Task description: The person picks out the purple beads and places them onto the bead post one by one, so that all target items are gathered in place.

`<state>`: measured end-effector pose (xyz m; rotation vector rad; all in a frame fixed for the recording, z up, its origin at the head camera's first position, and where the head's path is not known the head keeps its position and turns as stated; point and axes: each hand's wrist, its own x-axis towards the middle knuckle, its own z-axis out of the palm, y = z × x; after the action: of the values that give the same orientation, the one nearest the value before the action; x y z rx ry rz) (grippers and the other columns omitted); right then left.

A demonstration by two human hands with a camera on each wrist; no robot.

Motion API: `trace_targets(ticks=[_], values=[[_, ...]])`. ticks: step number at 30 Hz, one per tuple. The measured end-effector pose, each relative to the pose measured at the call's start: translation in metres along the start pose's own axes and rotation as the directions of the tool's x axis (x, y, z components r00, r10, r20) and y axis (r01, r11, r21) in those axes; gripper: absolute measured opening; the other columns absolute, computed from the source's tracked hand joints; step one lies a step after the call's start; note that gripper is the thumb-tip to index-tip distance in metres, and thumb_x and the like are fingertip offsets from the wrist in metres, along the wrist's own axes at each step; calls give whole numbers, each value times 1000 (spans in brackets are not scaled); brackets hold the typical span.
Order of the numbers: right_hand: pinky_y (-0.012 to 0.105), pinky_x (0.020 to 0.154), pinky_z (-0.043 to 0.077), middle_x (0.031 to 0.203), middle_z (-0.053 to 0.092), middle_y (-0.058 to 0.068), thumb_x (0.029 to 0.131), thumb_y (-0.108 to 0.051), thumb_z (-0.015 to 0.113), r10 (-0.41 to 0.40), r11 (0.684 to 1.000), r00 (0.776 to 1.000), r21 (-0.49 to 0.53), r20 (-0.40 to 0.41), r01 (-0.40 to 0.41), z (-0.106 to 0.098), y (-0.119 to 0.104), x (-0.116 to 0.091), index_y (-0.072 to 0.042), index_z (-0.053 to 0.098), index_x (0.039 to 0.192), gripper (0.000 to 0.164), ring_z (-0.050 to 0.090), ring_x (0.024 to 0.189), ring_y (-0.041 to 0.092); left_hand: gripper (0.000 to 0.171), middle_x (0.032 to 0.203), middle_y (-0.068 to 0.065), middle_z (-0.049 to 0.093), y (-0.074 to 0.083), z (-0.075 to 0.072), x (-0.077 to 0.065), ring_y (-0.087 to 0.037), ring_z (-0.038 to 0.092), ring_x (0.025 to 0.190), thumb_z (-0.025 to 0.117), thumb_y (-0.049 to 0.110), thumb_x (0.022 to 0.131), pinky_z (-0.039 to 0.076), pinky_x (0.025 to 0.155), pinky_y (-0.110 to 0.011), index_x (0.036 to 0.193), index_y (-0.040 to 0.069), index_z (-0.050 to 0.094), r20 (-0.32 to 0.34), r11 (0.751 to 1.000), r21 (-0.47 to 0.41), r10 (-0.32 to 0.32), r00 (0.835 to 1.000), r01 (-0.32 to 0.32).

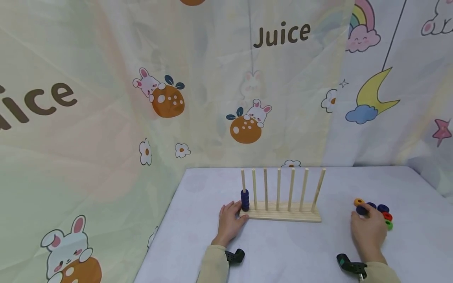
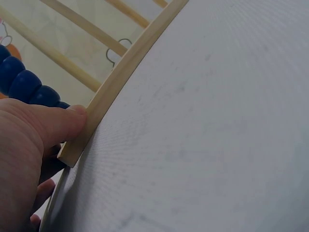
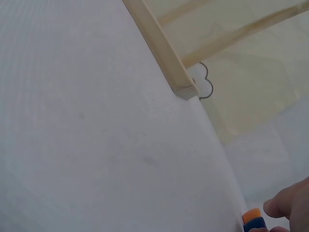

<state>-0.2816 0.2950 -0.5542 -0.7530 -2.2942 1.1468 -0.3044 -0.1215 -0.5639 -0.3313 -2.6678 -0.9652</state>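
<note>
A wooden peg rack [image 1: 283,216] with several upright pegs stands on the table. Dark blue beads [image 1: 245,200] are stacked on its leftmost peg. My left hand [image 1: 230,225] grips the rack's left end; in the left wrist view its thumb [image 2: 67,123] presses the front of the base. My right hand [image 1: 369,232] is at a cluster of loose beads on the right, with its fingers around a dark blue bead [image 1: 361,210]. In the right wrist view a gap shows between the thumb [image 3: 276,207] and that bead. An orange bead [image 1: 358,201] lies just beyond it.
Beside the right hand lie another blue bead [image 1: 383,208], a red bead [image 1: 387,216] and a green bead [image 1: 389,225]. A white cloth covers the table [image 1: 283,247]. Printed fabric [image 1: 212,129] hangs behind and to the left.
</note>
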Motion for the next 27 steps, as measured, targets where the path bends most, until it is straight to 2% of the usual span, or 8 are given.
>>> trace_targets(ticks=[8,12,18,24,27], values=[[59,98,37,133,53,31,92,-11,57,-31,1000,999,6,-13,31,-4,2,-1,4,53,136,47,49,120,47,55,135,-9,60,0,1,0,-31,46,133,72,29,86,21,114,-57,132,1,60,-1,1000,3,5,1000,-5],[58,94,38,130,54,30,92,-13,57,-27,1000,1000,-5,9,28,-5,4,0,5,54,134,46,49,117,46,55,134,-9,61,0,2,0,-31,46,132,72,29,86,21,114,-57,132,1,60,-3,1000,7,9,1000,-9],[46,77,37,119,56,26,92,-17,59,-31,999,999,-30,30,32,-4,3,-1,3,59,129,42,52,103,40,55,135,-8,60,0,0,0,-30,46,133,73,29,86,20,115,-55,132,2,59,6,1000,-5,-7,1000,7],[55,86,40,124,55,32,93,-24,59,-22,997,997,-67,76,27,-6,1,-1,5,57,129,46,54,108,46,55,135,-9,60,1,-1,0,-31,46,133,73,29,86,20,114,-56,132,2,59,8,1000,-5,-11,1000,11],[57,84,40,121,58,34,93,-25,60,-22,993,995,-110,100,33,-6,0,0,6,57,129,47,56,105,48,55,135,-8,61,1,-1,0,-31,46,133,73,29,86,20,114,-56,132,2,60,7,1000,-2,-12,1000,12]])
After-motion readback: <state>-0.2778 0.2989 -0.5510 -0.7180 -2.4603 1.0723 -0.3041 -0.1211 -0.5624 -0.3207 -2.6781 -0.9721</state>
